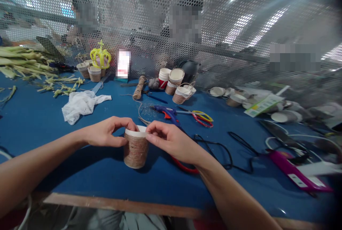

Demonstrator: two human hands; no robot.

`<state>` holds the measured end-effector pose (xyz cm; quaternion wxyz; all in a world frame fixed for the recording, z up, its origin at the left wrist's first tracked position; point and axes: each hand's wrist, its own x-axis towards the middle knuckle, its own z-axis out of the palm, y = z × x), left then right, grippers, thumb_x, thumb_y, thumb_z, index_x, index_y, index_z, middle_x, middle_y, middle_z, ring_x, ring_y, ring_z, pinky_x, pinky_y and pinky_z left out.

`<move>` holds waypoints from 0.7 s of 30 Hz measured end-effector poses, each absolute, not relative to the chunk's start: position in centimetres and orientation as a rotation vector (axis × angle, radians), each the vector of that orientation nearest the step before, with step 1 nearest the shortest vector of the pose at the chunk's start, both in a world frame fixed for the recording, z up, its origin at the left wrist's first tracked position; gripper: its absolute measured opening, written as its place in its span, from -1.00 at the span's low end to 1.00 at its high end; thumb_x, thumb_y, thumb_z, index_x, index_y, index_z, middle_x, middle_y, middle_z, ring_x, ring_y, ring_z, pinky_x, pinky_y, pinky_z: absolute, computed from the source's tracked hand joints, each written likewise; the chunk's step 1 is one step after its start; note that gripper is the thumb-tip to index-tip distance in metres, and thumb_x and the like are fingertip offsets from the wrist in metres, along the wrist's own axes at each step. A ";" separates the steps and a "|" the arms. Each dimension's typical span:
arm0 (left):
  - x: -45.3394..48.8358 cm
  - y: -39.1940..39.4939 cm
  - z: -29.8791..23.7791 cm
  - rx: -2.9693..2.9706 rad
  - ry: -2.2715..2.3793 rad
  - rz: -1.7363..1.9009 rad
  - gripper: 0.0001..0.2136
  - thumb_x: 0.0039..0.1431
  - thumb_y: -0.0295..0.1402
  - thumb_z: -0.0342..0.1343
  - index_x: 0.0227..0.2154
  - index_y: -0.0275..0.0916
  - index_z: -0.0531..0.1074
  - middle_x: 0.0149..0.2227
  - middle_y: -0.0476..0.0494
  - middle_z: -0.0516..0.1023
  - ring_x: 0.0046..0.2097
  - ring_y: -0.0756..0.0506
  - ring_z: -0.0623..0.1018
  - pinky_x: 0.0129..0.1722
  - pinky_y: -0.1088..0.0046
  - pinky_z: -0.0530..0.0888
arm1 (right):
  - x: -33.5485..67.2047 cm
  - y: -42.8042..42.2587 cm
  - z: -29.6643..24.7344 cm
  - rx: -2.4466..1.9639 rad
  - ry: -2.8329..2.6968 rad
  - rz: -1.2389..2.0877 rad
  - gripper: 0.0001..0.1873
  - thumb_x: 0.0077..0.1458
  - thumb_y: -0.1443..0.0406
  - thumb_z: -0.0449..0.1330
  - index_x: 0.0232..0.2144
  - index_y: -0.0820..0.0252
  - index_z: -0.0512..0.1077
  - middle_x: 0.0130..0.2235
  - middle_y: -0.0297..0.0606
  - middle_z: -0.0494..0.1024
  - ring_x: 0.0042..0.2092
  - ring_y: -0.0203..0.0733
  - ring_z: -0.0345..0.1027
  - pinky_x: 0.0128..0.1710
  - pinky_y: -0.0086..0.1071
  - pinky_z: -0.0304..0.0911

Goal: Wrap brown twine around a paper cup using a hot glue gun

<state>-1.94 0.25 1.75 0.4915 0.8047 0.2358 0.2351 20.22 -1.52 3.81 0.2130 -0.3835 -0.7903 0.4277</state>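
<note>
Head view, left hand and right hand reaching inward, fingers pinching twine-wrapped cup rim

- We're sweeping the blue table now, and no word, number or brand comes up readable.
- Over to the white label on the pink tool at the right: we see dark marks on it, too small to make out.
- On to the green and white packet among the paper cups: there's print, but to us it's a smear.
- Up to the small upright card by the mesh screen: blurred.
- Right in front of us, the twine-wrapped paper cup shows us no lettering.
</note>
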 end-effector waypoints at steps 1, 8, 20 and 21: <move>-1.9 0.1 1.9 1.994 0.611 0.559 -0.89 0.00 -0.51 0.03 -0.36 -0.33 0.34 -0.25 -0.14 0.45 -0.17 -0.10 0.42 -0.10 0.36 0.35 | 20.1 -1.6 3.9 -1.077 -2.211 1.162 -0.85 0.12 0.25 0.05 -0.37 0.23 0.33 -0.49 -0.42 0.25 -0.46 -0.37 0.08 -0.45 -0.48 0.08; -0.8 -1.2 2.2 2.078 0.867 0.583 -0.83 -0.01 -0.37 0.08 -0.35 -0.37 0.39 -0.37 -0.08 0.46 -0.31 -0.05 0.43 -0.28 0.47 0.36 | 18.8 -2.4 4.5 -1.190 -2.262 0.995 -0.87 0.12 0.28 0.04 -0.41 0.21 0.33 -0.53 -0.43 0.27 -0.48 -0.37 0.09 -0.48 -0.49 0.06; -0.7 -1.2 1.7 1.997 0.810 0.762 -0.83 0.04 -0.32 0.07 -0.45 -0.36 0.39 -0.36 -0.13 0.46 -0.27 -0.07 0.44 -0.24 0.44 0.36 | 18.9 -2.8 4.6 -1.170 -2.160 0.961 -0.78 0.11 0.29 0.04 -0.21 0.22 0.40 -0.47 -0.39 0.37 -0.48 -0.37 0.15 -0.51 -0.50 0.09; -0.7 -1.2 1.6 1.997 0.799 0.766 -0.83 0.04 -0.32 0.07 -0.45 -0.36 0.39 -0.36 -0.13 0.46 -0.26 -0.07 0.44 -0.23 0.43 0.36 | 19.0 -2.7 4.6 -1.176 -2.162 0.953 -0.78 0.11 0.29 0.04 -0.22 0.22 0.40 -0.46 -0.36 0.39 -0.47 -0.36 0.17 -0.50 -0.50 0.10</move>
